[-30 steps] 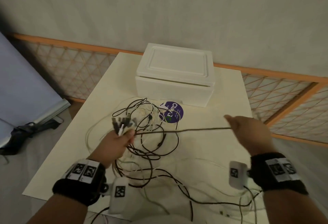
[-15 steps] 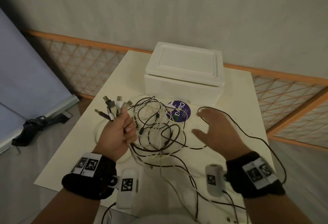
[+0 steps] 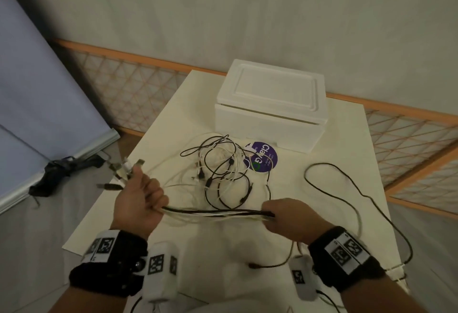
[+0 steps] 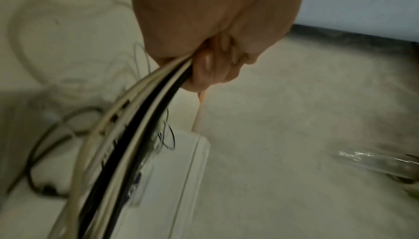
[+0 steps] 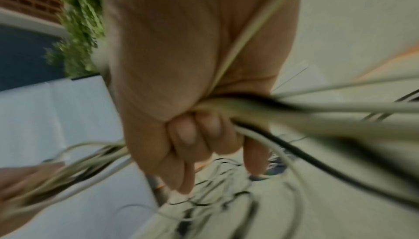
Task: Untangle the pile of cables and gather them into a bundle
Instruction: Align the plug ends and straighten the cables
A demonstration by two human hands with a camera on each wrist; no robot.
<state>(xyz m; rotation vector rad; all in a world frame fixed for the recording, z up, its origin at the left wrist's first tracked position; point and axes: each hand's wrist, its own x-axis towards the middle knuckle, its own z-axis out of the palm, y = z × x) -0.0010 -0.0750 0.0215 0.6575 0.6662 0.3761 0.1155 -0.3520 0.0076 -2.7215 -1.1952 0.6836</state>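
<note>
1. The left hand (image 3: 140, 201) is closed in a fist round a bunch of cables (image 3: 213, 212), with their plugs (image 3: 124, 168) sticking out above the thumb.
2. The right hand (image 3: 287, 218) is wrapped round the same bunch further along, so a straight run of black and white cords stretches between the two fists, above the table (image 3: 334, 188).
3. The rest lies loose: a tangle of thin loops (image 3: 223, 171) on the table between the hands and the foam box (image 3: 270, 106), partly over a purple sticker (image 3: 262, 156), and one long black cable (image 3: 347, 183) curving out to the right and off the near edge.
4. The cords look light, limp and smooth, so they will likely slide through a slack fist and spring back into loops. A firm whole-hand hold suits them better than a fingertip pinch.
5. The best place to hold is just behind the plugs, where the ends are already lined up; the other hand can run along the length.
6. Pulling hard risks tightening the knots in the loose pile.
</note>
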